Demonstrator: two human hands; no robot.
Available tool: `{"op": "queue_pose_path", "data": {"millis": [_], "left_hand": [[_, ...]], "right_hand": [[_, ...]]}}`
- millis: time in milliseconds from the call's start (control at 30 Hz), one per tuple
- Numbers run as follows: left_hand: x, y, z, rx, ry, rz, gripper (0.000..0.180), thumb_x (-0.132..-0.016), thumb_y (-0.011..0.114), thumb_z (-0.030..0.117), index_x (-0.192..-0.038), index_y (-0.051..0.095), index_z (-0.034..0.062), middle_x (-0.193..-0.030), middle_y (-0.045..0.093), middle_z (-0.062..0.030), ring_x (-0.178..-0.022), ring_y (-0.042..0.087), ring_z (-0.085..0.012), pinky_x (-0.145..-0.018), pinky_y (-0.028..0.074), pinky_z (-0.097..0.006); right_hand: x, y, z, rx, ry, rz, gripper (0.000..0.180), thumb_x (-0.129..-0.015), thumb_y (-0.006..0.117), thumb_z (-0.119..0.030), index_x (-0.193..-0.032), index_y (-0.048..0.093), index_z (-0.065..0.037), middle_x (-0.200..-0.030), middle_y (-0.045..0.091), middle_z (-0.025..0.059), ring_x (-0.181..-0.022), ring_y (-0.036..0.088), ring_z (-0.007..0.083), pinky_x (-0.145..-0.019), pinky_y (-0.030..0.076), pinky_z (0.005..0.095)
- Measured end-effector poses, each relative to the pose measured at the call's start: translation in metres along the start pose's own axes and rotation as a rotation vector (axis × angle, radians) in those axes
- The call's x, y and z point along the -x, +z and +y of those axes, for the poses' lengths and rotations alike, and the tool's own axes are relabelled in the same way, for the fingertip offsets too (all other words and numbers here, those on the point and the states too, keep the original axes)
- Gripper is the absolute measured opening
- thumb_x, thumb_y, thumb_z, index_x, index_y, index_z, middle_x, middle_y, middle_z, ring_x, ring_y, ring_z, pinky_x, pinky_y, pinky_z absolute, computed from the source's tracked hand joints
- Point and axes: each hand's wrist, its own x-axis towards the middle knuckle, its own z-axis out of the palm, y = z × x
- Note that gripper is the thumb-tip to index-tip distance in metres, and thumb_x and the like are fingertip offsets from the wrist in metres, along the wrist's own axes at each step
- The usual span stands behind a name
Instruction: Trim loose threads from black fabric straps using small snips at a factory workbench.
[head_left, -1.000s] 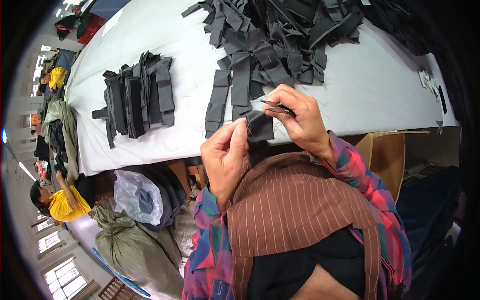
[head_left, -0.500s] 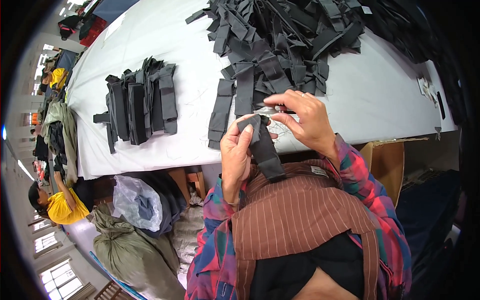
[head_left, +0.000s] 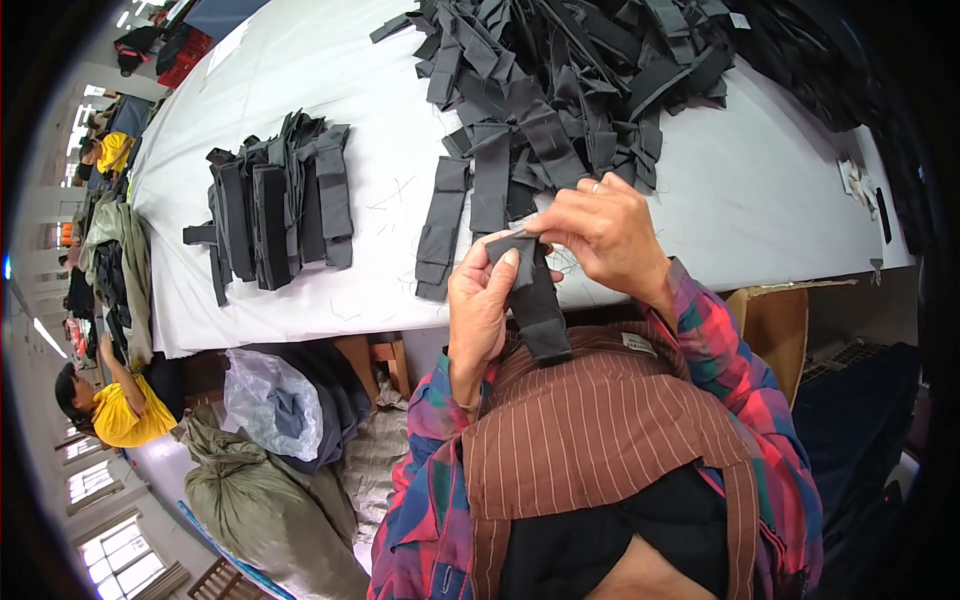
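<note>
My left hand (head_left: 484, 295) grips a dark grey fabric strip (head_left: 537, 305) near its top end, thumb on the front. The strip hangs down over the table's front edge toward my apron. My right hand (head_left: 605, 235) is closed in a pinch at the strip's top edge; a small, thin tip shows by its fingertips, too small to name. Just beyond the hands lies a big loose heap of similar dark strips (head_left: 545, 130). One separate strip (head_left: 440, 225) rests flat to the left of it. Farther left, a neater stack of strips (head_left: 270, 215) sits on the white table.
Loose threads lie scattered over the white table (head_left: 390, 290). Black material (head_left: 810, 70) is piled at the far right. Below the table are a cardboard box (head_left: 772, 325), a clear plastic bag (head_left: 262, 400) and an olive sack (head_left: 260, 500). A person in yellow (head_left: 135, 412) is at left.
My right hand has moved in to the left and closed its fingers at the strip's top edge. My left hand keeps its hold on the strip, nearly in place.
</note>
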Motion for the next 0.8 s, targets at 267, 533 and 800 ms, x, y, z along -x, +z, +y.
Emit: {"op": "queue_pose_path", "data": {"millis": [267, 533, 800], "left_hand": [[-0.005, -0.004, 0.007, 0.080, -0.024, -0.011, 0.030, -0.095, 0.052, 0.006, -0.124, 0.047, 0.0030, -0.106, 0.063, -0.0111, -0.088, 0.065, -0.0149, -0.073, 0.053, -0.025], [-0.020, -0.028, -0.006, -0.150, -0.030, 0.036, 0.022, -0.096, 0.051, 0.011, -0.116, 0.048, 0.0020, -0.099, 0.065, -0.0120, -0.085, 0.068, -0.0228, -0.068, 0.058, -0.030], [-0.025, -0.040, -0.018, 0.103, -0.086, 0.117, 0.024, -0.095, 0.053, 0.008, -0.117, 0.052, 0.0011, -0.106, 0.063, -0.0084, -0.090, 0.064, -0.0161, -0.075, 0.056, -0.030]], "right_hand": [[0.006, 0.014, 0.003, -0.286, 0.106, -0.128, 0.016, -0.074, 0.070, -0.008, -0.089, 0.067, -0.012, -0.072, 0.061, 0.0024, -0.066, 0.059, 0.0181, -0.061, 0.041, 0.0302], [-0.001, 0.021, -0.006, -0.453, 0.483, -0.122, 0.024, -0.079, 0.070, -0.013, -0.099, 0.061, -0.004, -0.081, 0.061, 0.0057, -0.073, 0.060, 0.0194, -0.067, 0.045, 0.0314], [0.039, 0.037, 0.004, 0.018, -0.016, -0.090, 0.025, -0.074, 0.072, -0.022, -0.097, 0.067, -0.018, -0.079, 0.059, -0.0014, -0.068, 0.050, 0.0192, -0.064, 0.034, 0.0320]]}}
